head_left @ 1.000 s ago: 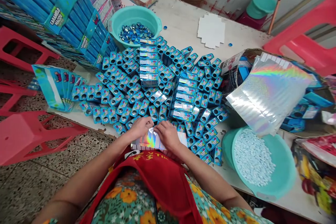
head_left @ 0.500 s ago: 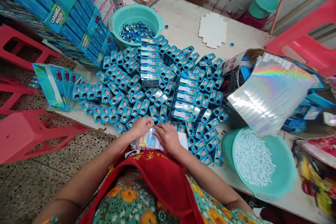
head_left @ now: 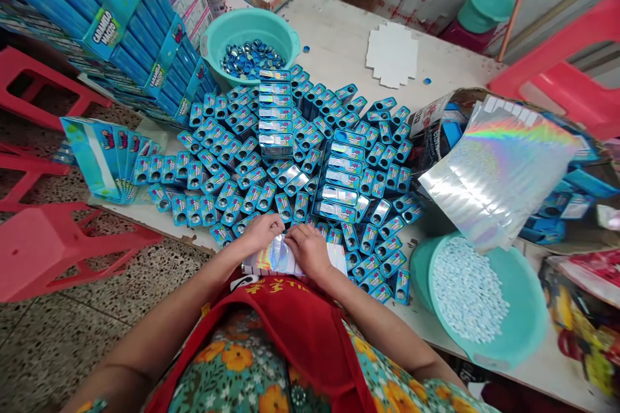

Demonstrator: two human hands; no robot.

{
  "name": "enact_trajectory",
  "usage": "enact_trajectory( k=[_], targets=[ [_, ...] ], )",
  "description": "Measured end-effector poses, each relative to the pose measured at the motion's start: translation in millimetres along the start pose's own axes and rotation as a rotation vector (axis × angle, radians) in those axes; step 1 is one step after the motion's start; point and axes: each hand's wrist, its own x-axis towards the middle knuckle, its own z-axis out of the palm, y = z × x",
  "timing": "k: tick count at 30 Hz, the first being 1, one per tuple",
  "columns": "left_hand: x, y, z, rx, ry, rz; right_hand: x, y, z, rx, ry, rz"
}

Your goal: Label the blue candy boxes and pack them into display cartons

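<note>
A shiny holographic sheet (head_left: pixel 271 259) lies at the table's front edge, against the red apron. Over its left part is my left hand (head_left: pixel 261 231), its fingers closed in a pinch; what they hold is too small to tell. My right hand (head_left: pixel 310 250) rests on the sheet's middle, fingers bent and pressed together at its far edge. Just beyond both hands stand many small blue tins (head_left: pixel 252 199) with round openings. Two rows of tins with silvery sides, one row (head_left: pixel 276 113) at the centre and another (head_left: pixel 341 177) to its right, lie on top.
A teal basin (head_left: pixel 213 45) holds round blue caps. Another teal basin (head_left: pixel 527 310) at the right holds pale pellets. More holographic sheets (head_left: pixel 498 168) lie over a carton of blue packs. Blue display boxes (head_left: pixel 116 32) are stacked at the left, near red stools (head_left: pixel 62 248).
My right hand's fingers have shifted slightly at the sheet's far edge. The left hand has barely moved.
</note>
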Motion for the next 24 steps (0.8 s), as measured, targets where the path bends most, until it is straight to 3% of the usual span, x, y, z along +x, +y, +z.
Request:
enact_trajectory(
  k=[7,10,13,15,17,19,21,22,24],
  targets=[
    [1,-3,3.5,0.029,0.008,-0.002,-1,-6,-8,-0.092,-0.045,-0.105],
    [-1,-2,5.1,0.078,0.008,-0.017,-10,-16,-27,-0.031,-0.104,-0.107],
    [-5,2,3.5,0.077,0.037,-0.004,-11,-25,-55,0.133,-0.102,-0.021],
    [-9,9,-1.5,-0.059,0.135,0.043,-7,-27,-75,0.209,-0.069,0.040],
    [-13,20,-8.6,-0.351,0.180,0.094,1,-26,-91,0.247,-0.044,0.066],
    [-15,34,-15.6,-0.640,0.040,0.116,9,-23,-103,0.251,-0.019,0.070],
    [-14,47,-21.1,-0.751,-0.155,0.101,16,-18,-111,0.238,0.018,0.084],
    [-11,53,-23.4,-0.744,-0.205,0.083,20,-15,-113,0.231,0.046,0.097],
    [-2,64,-28.9,-0.683,-0.188,0.057,28,-7,-117,0.231,0.115,0.139]
  ],
)
